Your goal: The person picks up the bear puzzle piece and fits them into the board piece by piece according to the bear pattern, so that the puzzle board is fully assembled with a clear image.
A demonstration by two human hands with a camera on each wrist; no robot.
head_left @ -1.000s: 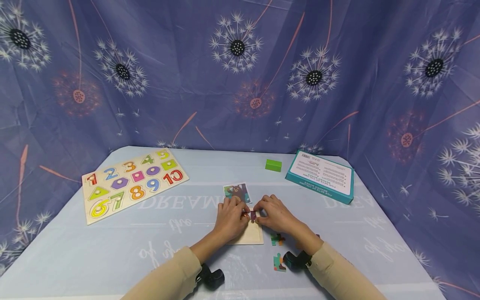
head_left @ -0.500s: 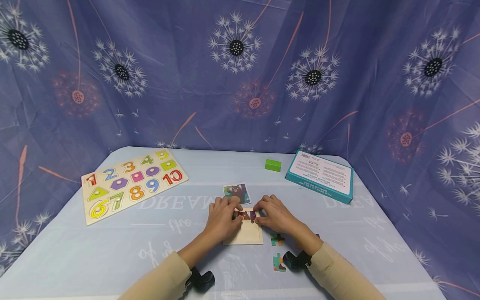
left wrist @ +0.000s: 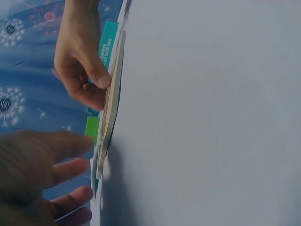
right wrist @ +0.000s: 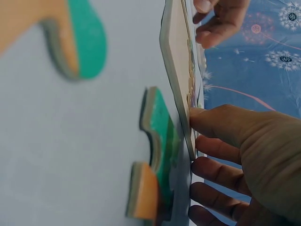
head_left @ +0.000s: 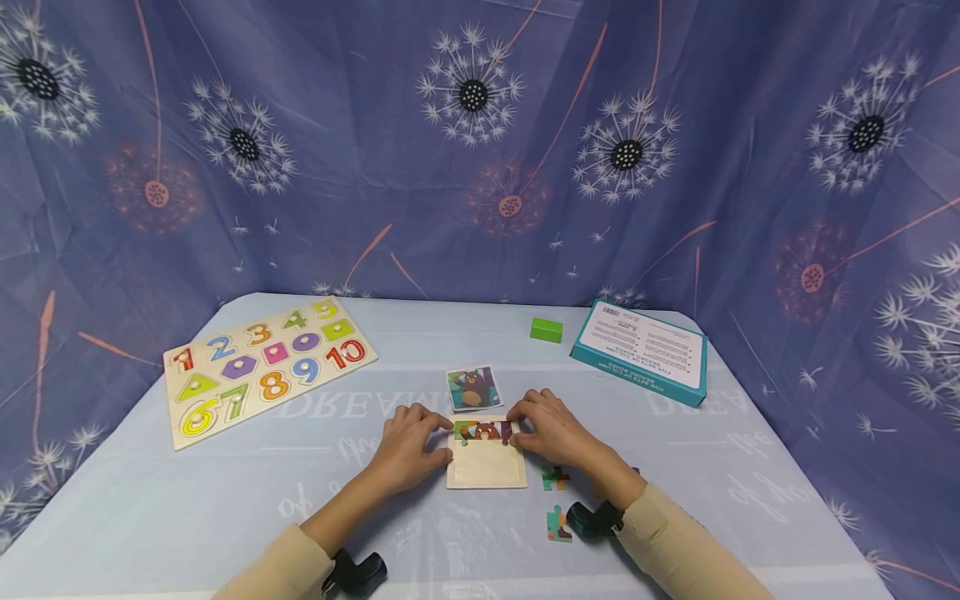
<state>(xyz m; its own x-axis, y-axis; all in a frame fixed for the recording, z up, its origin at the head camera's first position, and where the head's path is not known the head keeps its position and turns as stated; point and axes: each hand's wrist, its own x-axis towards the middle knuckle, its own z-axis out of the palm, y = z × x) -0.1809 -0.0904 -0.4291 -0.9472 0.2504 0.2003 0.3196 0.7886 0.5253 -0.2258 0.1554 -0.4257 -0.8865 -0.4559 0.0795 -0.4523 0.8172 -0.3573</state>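
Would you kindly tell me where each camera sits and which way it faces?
Head: worn on the head, facing forward and down at the puzzle tray; left hand, right hand and both sleeves show.
Left wrist: worn on that wrist, facing the tray, with the teal box beyond; both hands show.
Right wrist: worn on that wrist, facing the tray and loose puzzle pieces; both hands show.
Shared: both wrist views show the tray edge-on and the patterned curtain.

place: curtained-off tabletop play setting, home or studio unclear | enclosure: dandelion-print curtain point(head_left: 360, 125) behind and at both sides | surface point(head_left: 187, 508): pale, lettered | toys: number board point(head_left: 255, 387), bear puzzle point(head_left: 487, 467)
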